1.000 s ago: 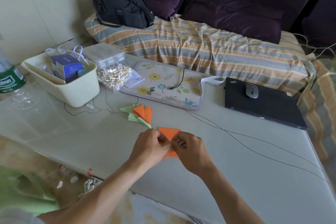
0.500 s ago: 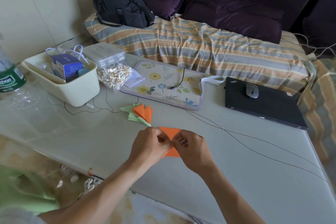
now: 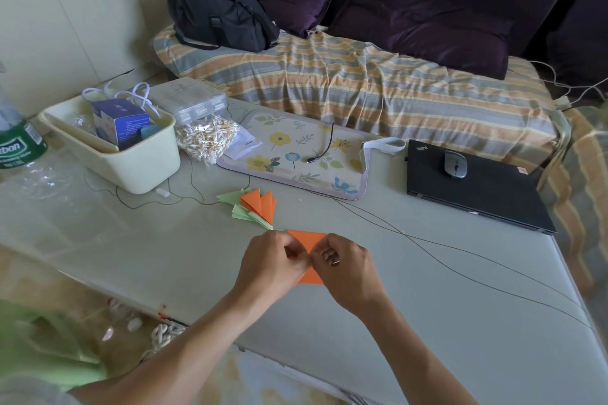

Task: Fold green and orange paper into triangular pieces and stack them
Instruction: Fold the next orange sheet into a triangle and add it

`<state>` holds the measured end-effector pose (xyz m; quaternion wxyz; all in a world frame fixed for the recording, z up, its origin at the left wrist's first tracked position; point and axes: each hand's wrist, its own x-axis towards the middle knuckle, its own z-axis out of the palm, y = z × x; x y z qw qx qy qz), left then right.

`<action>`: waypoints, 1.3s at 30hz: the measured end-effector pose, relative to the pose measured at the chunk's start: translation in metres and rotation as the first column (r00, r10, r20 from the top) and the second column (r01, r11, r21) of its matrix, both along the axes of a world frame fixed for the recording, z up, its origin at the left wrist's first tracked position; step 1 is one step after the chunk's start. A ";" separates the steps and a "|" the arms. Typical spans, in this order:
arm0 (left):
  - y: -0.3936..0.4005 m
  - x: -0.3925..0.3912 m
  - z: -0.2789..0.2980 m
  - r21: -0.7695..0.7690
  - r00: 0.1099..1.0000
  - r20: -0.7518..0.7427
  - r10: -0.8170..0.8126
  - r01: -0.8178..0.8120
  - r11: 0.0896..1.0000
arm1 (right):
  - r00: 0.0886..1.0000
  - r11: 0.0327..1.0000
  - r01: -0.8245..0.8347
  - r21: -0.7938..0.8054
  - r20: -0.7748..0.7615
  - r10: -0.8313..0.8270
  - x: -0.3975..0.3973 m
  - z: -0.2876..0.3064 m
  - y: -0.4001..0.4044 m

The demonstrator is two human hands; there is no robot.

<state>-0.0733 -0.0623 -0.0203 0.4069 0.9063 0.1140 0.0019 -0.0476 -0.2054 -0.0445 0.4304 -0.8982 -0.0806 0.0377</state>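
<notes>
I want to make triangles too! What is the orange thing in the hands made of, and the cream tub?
The orange piece looks like thin matte coloured paper: it holds sharp, flat creases. Both the left hand and the right hand pinch it. The cream tub looks like smooth moulded plastic with a soft sheen and rounded corners, though that is only a guess from its look.

The table (image 3: 427,322) had a smooth, faintly glossy pale top. On it, the orange paper (image 3: 307,238) looked matt and crisp. Behind the table, striped cloth (image 3: 362,89) lay rumpled over a dark, soft-looking sofa (image 3: 427,20). At the table's left end sat a smooth cream plastic bin (image 3: 138,164); at its right, a matt black laptop (image 3: 487,197).
</notes>
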 end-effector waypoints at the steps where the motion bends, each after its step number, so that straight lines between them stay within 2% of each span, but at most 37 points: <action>1: 0.000 0.000 0.001 -0.008 1.000 0.002 -0.007 0.007 1.000 | 1.000 1.000 -0.001 0.003 0.000 0.001 0.000 0.000 0.000; 9: 0.000 0.000 0.002 0.003 0.994 0.056 0.096 -0.096 0.995 | 0.996 0.996 0.087 -0.023 0.037 -0.086 0.003 0.000 -0.003; 15: -0.001 0.001 0.000 -0.002 0.999 0.054 0.011 -0.011 1.000 | 1.000 0.999 0.021 0.034 0.010 -0.021 0.001 0.002 -0.001; 21: -0.002 -0.001 0.001 -0.022 0.991 0.081 0.108 -0.106 0.994 | 0.999 0.999 0.033 0.030 0.041 -0.034 0.002 0.002 -0.001; 30: 0.002 -0.002 0.007 -0.113 0.994 0.073 0.087 -0.078 0.991 | 0.997 0.997 -0.008 0.074 0.074 0.003 0.000 0.003 -0.001; 39: 0.003 0.000 -0.003 -0.135 0.992 0.053 0.117 -0.109 0.985 | 0.997 0.997 0.072 0.032 0.023 -0.073 0.003 0.001 -0.003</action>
